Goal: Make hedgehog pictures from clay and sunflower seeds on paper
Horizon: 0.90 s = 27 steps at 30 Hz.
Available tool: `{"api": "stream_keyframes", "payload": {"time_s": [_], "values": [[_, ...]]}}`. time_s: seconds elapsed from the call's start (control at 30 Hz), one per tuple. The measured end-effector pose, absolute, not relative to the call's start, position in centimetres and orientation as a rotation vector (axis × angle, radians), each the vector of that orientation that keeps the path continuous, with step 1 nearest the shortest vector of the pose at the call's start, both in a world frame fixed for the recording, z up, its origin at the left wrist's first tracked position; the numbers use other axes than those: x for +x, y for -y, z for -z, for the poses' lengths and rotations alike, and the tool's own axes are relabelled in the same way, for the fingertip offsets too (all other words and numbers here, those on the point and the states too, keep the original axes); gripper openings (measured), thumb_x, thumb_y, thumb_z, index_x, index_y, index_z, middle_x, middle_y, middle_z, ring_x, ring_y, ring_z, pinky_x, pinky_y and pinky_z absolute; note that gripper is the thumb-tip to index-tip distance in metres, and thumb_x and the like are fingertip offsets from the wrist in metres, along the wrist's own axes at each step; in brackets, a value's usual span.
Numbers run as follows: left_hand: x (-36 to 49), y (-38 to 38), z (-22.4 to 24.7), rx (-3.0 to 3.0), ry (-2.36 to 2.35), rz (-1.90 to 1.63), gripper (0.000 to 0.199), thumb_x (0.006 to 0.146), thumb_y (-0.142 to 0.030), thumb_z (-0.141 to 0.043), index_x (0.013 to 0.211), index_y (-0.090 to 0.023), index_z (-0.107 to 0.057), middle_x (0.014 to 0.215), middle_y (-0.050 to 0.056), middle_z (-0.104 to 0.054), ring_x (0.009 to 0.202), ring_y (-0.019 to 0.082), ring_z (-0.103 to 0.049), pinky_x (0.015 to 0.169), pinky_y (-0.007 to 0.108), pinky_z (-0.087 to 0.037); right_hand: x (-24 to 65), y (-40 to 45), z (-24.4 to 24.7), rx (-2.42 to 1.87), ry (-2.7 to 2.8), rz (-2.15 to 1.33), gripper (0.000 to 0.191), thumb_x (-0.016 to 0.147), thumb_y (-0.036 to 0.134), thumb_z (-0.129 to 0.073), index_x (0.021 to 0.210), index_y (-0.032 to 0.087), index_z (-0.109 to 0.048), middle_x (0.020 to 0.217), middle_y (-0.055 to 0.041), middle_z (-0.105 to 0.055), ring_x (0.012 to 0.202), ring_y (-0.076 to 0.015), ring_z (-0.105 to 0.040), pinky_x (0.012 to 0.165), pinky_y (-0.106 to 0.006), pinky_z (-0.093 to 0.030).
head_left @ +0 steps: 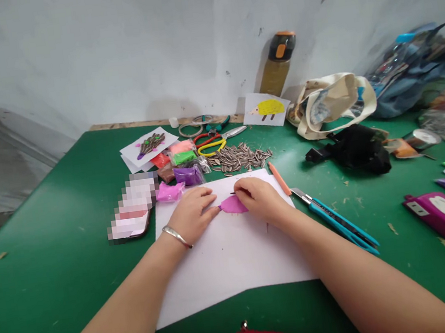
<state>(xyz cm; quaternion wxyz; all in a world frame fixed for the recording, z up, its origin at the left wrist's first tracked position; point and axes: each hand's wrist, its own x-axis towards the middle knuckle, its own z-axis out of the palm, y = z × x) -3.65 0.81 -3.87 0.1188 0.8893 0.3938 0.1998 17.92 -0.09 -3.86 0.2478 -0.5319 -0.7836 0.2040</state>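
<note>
A flat pink-purple clay shape (pixel 233 204) with a darker purple tip lies on white paper (pixel 218 260). My left hand (pixel 191 211) rests on the paper with fingers stretched out, the index fingertip beside that purple tip. Over the right end of the clay, my right hand (pixel 262 199) is closed in a pinch. A small dark point, which looks like the end of a sunflower seed (pixel 233 193), sticks out from its fingers. Beyond the hands is a pile of sunflower seeds (pixel 241 157). My right palm and fingers hide part of the clay.
Clay packets (pixel 188 175) and a phone (pixel 133 208) lie to the left. Scissors (pixel 213 144) and a hedgehog picture (pixel 267 108) are behind. An orange stick (pixel 280 178), a blue cutter (pixel 340 222), a black pouch (pixel 362 149) and a cloth bag (pixel 333 105) are right.
</note>
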Motion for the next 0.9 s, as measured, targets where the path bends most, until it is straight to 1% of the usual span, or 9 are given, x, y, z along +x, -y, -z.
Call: {"api": "stream_keyframes", "payload": {"time_s": [0.17, 0.37, 0.57, 0.73, 0.9], "values": [[-3.4, -0.8, 3.8, 2.577, -1.161, -0.634, 0.027, 0.090, -0.031, -0.053, 0.098, -0.013, -0.070, 0.104, 0.012, -0.067, 0.099, 0.025, -0.060, 0.090, 0.041, -0.047, 17.9, 0.1, 3.8, -1.437, 2.134, -0.549, 0.018, 0.083, 0.011, -0.044, 0.072, 0.019, -0.055, 0.076, -0.0021, -0.062, 0.074, -0.0160, -0.053, 0.065, -0.026, -0.034], [-3.0, -0.7, 4.3, 2.570, -1.270, -0.599, 0.029, 0.084, -0.033, -0.061, 0.103, -0.014, -0.069, 0.108, 0.012, -0.065, 0.102, 0.027, -0.058, 0.093, 0.044, -0.045, 17.9, 0.2, 3.8, -1.442, 2.135, -0.557, 0.018, 0.083, 0.011, -0.044, 0.072, 0.020, -0.054, 0.075, -0.0013, -0.062, 0.072, -0.0155, -0.052, 0.064, -0.026, -0.033], [-2.7, -0.7, 4.5, 2.477, -1.337, -0.648, 0.025, 0.086, -0.033, -0.058, 0.099, -0.016, -0.071, 0.105, 0.010, -0.066, 0.100, 0.026, -0.059, 0.092, 0.043, -0.046, 18.0, 0.1, 3.9, -1.436, 2.150, -0.551, 0.018, 0.084, 0.012, -0.044, 0.072, 0.019, -0.054, 0.076, -0.0015, -0.062, 0.073, -0.0157, -0.053, 0.065, -0.026, -0.033], [-2.1, -0.6, 4.5, 2.502, -1.413, -0.593, 0.028, 0.083, -0.033, -0.062, 0.104, -0.016, -0.070, 0.107, 0.011, -0.065, 0.103, 0.028, -0.057, 0.092, 0.045, -0.044, 17.9, 0.1, 3.8, -1.446, 2.143, -0.550, 0.017, 0.085, 0.013, -0.044, 0.073, 0.020, -0.054, 0.076, -0.0016, -0.063, 0.073, -0.0159, -0.053, 0.065, -0.026, -0.033], [-2.3, -0.8, 4.4, 2.429, -1.365, -0.614, 0.030, 0.088, -0.037, -0.053, 0.103, -0.017, -0.071, 0.107, 0.010, -0.066, 0.101, 0.026, -0.058, 0.092, 0.043, -0.045, 17.9, 0.1, 3.8, -1.446, 2.153, -0.551, 0.017, 0.084, 0.012, -0.044, 0.072, 0.019, -0.054, 0.076, -0.0018, -0.062, 0.073, -0.0159, -0.052, 0.065, -0.026, -0.033]]}}
